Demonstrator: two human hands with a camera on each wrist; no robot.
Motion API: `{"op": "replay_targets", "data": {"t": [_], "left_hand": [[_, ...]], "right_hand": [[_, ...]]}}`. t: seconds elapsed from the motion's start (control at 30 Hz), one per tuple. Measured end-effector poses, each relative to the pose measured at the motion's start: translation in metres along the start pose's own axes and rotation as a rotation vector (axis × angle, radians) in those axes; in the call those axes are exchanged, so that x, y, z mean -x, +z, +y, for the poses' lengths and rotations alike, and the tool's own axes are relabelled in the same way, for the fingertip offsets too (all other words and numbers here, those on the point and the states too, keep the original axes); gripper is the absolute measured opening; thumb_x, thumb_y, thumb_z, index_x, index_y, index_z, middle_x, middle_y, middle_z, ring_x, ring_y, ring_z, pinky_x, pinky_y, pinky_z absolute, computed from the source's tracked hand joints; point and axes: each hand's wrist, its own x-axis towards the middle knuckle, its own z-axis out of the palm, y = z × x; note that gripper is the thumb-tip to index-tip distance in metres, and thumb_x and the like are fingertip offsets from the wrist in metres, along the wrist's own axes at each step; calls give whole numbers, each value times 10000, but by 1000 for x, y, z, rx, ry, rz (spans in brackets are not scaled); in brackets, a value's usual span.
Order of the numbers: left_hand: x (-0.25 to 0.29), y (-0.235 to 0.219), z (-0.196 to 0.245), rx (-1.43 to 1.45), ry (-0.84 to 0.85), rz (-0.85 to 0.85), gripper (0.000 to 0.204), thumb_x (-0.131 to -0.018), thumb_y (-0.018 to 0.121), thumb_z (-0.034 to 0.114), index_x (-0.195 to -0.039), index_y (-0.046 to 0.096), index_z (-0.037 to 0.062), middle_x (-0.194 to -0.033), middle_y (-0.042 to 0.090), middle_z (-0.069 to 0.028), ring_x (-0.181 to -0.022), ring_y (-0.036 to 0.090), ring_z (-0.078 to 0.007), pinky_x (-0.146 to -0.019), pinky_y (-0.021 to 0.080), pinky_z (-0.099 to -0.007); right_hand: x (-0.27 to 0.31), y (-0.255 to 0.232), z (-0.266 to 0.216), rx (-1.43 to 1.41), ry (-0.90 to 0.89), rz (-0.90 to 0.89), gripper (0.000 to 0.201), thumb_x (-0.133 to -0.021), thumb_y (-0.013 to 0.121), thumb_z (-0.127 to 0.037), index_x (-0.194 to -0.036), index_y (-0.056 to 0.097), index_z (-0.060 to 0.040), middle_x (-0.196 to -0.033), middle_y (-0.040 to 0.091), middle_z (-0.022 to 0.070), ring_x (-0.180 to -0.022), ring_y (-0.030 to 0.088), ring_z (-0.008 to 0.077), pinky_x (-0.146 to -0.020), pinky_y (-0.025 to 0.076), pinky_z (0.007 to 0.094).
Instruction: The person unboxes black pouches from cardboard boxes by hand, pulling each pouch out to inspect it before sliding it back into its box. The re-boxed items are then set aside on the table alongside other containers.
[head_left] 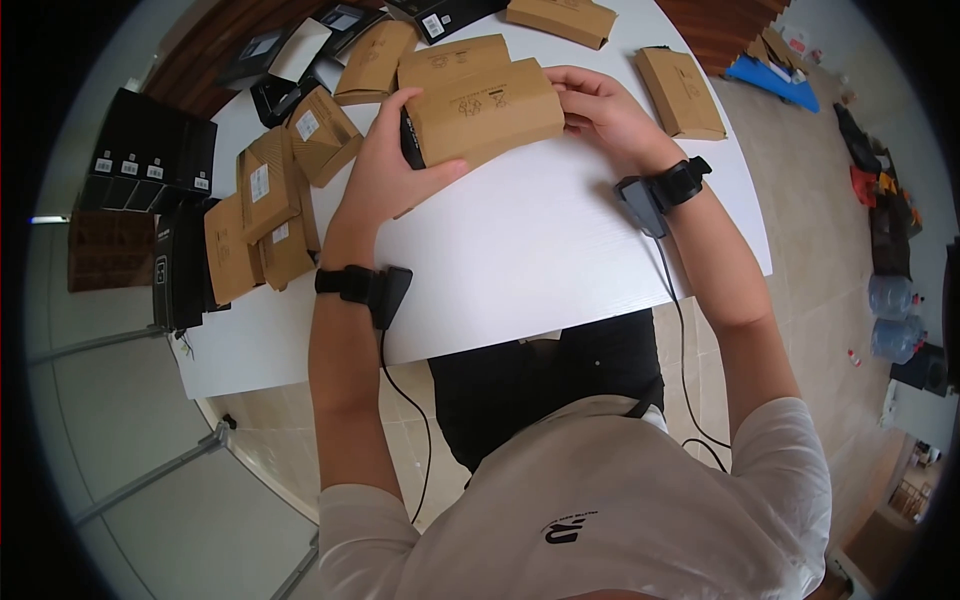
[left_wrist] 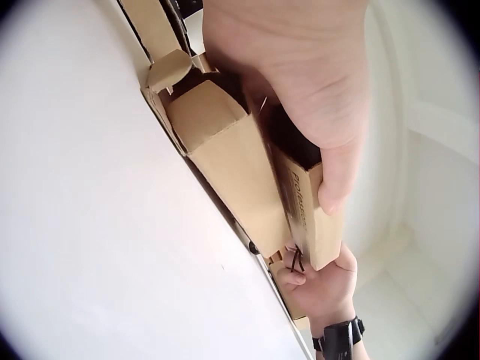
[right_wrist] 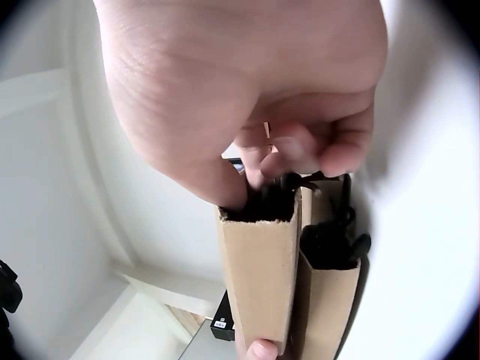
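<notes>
A brown cardboard box (head_left: 490, 110) with printed drawings is held above the white table (head_left: 520, 240). My left hand (head_left: 385, 170) grips its left end, thumb along the near face and fingers behind. At its open right end is my right hand (head_left: 610, 115), with the thumb tip inside the opening in the right wrist view. Fingers of that hand pinch a thin black cable (right_wrist: 307, 180) at the mouth; it also shows in the left wrist view. The contents deeper inside are hidden. Just behind lies a similar box (head_left: 450, 60), its open end filled with black cable.
Several brown boxes, among them a labelled box (head_left: 268, 195), are piled at the left. Black boxes (head_left: 145, 150) stand beyond them. One brown box (head_left: 680, 92) lies at the right edge, another (head_left: 562, 20) at the back. Cords hang from both wrist cameras.
</notes>
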Motion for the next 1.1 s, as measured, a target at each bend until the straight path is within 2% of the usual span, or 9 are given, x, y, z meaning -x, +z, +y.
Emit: {"op": "replay_targets", "data": {"t": [0.27, 0.33, 0.43, 0.6, 0.73, 0.83, 0.9, 0.97, 1.1], "left_hand": [[1, -2, 3, -76, -11, -6, 948, -665, 856, 321, -1427, 379, 21, -1343, 540, -247, -1272, 527, -342, -1053, 441, -401], [1, 0, 1, -80, -1, 6, 931, -663, 862, 277, -1436, 381, 85, -1323, 556, -187, -1253, 528, -298, -1046, 431, -386], [0, 0, 1, -95, 17, -6, 932, -658, 869, 245, -1436, 382, 84, -1316, 557, -185, -1246, 532, -287, -1032, 445, -382], [0, 2, -1, 48, -29, -21, 931, -664, 872, 209, -1435, 373, 63, -1312, 549, -200, -1225, 551, -280, -1015, 472, -376], [-3, 4, -7, 165, 46, 31, 916, -678, 873, 173, -1424, 361, 33, -1292, 547, -192, -1194, 565, -252, -985, 498, -354], [-7, 6, -14, 251, 54, 45, 908, -688, 862, 128, -1425, 343, 24, -1303, 529, -169, -1198, 556, -253, -987, 500, -364], [-7, 6, -18, 245, 56, 45, 911, -693, 860, 125, -1429, 333, 22, -1313, 519, -170, -1201, 553, -249, -990, 499, -364], [-6, 4, -18, 238, 54, 49, 915, -699, 858, 122, -1433, 323, 21, -1323, 509, -170, -1204, 550, -246, -992, 497, -364], [-7, 5, -20, 276, 53, 59, 905, -701, 856, 106, -1430, 326, 22, -1323, 506, -165, -1196, 552, -239, -992, 496, -362]], "right_hand": [[-1, 0, 2, 83, 102, 77, 266, -945, 640, -293, -1105, 708, -93, -832, 607, -84, -709, 468, 13, -646, 390, 180], [-2, -1, 6, 67, 103, 86, 248, -943, 641, -291, -1076, 715, -95, -824, 606, -85, -700, 465, 10, -641, 388, 181], [-6, -6, 12, 120, 76, 42, 216, -940, 625, -256, -1045, 712, -90, -805, 597, -90, -687, 463, 7, -637, 395, 193], [-9, -14, 18, -104, 17, 118, 175, -924, 516, -163, -928, 659, -63, -798, 575, -44, -706, 497, 58, -657, 443, 236], [-9, -13, 17, -137, -64, 287, 214, -937, 453, -175, -936, 630, -55, -888, 580, -6, -781, 521, 96, -705, 478, 267], [-7, -9, 10, -300, -39, 177, 289, -1005, 431, -275, -1084, 595, -51, -1001, 616, 32, -924, 597, 131, -756, 510, 306], [-3, -7, 5, -266, -27, 102, 287, -1014, 477, -289, -1133, 578, -48, -1012, 633, 46, -879, 635, 151, -737, 519, 305], [-2, 0, 4, -83, -12, 214, 249, -993, 536, -246, -1144, 579, -52, -956, 637, 52, -789, 644, 159, -699, 518, 288], [-8, -11, 11, -201, -22, 270, 239, -961, 588, -201, -1150, 578, -55, -892, 633, 54, -725, 624, 154, -658, 509, 277]]}}
